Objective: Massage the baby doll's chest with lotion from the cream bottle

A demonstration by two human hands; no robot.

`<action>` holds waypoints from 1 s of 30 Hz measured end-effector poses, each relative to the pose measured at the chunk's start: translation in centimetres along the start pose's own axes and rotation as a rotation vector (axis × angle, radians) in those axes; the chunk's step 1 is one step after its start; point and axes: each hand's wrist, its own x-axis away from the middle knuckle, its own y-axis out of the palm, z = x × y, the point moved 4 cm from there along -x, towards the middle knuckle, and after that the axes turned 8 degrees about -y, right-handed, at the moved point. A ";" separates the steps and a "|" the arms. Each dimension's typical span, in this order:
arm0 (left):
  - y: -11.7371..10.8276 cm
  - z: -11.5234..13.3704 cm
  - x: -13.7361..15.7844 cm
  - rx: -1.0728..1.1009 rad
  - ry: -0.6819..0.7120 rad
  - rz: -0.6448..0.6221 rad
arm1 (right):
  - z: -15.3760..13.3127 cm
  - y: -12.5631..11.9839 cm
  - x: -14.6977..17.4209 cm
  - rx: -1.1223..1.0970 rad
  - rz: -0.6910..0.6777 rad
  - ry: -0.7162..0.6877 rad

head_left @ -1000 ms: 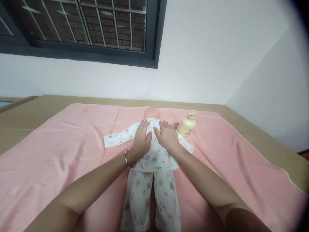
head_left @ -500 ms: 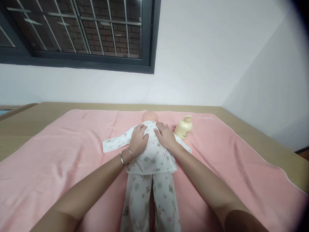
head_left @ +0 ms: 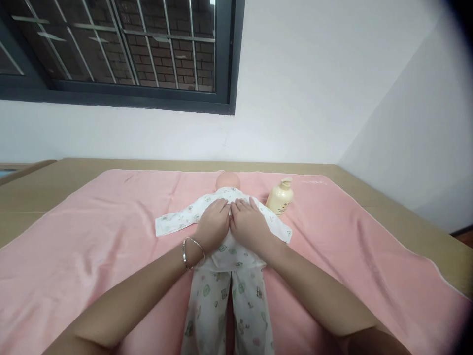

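A baby doll (head_left: 228, 181) lies stretched out on a pink cloth, its bald head at the far end and no face showing. It wears a white patterned top (head_left: 233, 254) and matching trousers (head_left: 209, 301), with the sleeves spread to both sides. My left hand (head_left: 213, 224), with a silver bangle (head_left: 185, 254) at the wrist, rests on the upper middle of the top. Beside it, my right hand (head_left: 248, 223) lies on the same spot, thumbs side by side. Both hands are open, fingers extended over the fabric and holding nothing.
A cream pump bottle (head_left: 280, 198) stands just right of the doll's shoulder, close to the sleeve. The pink cloth (head_left: 111, 231) has several wrinkles and covers a tan surface (head_left: 369, 197). Behind are a white wall (head_left: 295, 98) and a barred window with a dark frame (head_left: 225, 59).
My hands have slid inward from the two sides of the doll's upper body and slightly toward me. They now meet at its middle. The doll and bottle stay in place.
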 end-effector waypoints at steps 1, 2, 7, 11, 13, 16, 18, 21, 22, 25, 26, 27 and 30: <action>0.0 0.0 -0.1 0.020 -0.001 -0.010 | -0.2 0.0 -0.1 -0.042 0.001 -0.024; 0.0 -0.3 -0.3 0.037 -0.016 -0.020 | -0.1 0.2 -0.2 -0.090 0.007 -0.033; 0.9 -3.2 -1.4 0.110 -0.211 -0.121 | 3.3 1.8 -1.8 -0.342 0.053 0.057; 2.1 -5.1 -1.4 0.177 -0.348 -0.193 | 6.0 3.2 -2.2 -0.339 0.024 0.204; 2.4 -5.2 -1.0 0.163 -0.410 -0.197 | 6.3 3.3 -2.1 -0.289 0.004 0.247; 2.0 -3.9 -0.5 0.091 -0.381 -0.171 | 4.9 2.3 -1.7 -0.166 -0.011 0.235; 1.2 -2.3 -0.3 0.050 -0.264 -0.114 | 3.1 1.2 -1.3 -0.109 -0.019 0.155; 0.0 -0.6 -0.4 0.080 -0.113 -0.035 | 0.4 0.1 -0.6 -0.114 -0.049 0.024; -0.1 -0.5 -0.6 0.113 -0.097 -0.024 | -0.1 -0.1 -0.5 -0.136 -0.053 0.005; 0.2 -1.2 -1.1 0.206 -0.132 -0.001 | 0.1 -0.1 -0.6 -0.234 -0.008 0.010; 0.4 -1.6 -1.2 0.221 -0.159 0.010 | 0.7 0.1 -0.9 -0.268 0.017 0.028; 0.7 -2.0 -1.2 0.227 -0.190 0.020 | 1.3 0.5 -1.1 -0.297 0.039 0.053; 1.8 -3.2 -1.1 0.215 -0.278 0.008 | 3.3 1.8 -1.8 -0.347 0.064 0.143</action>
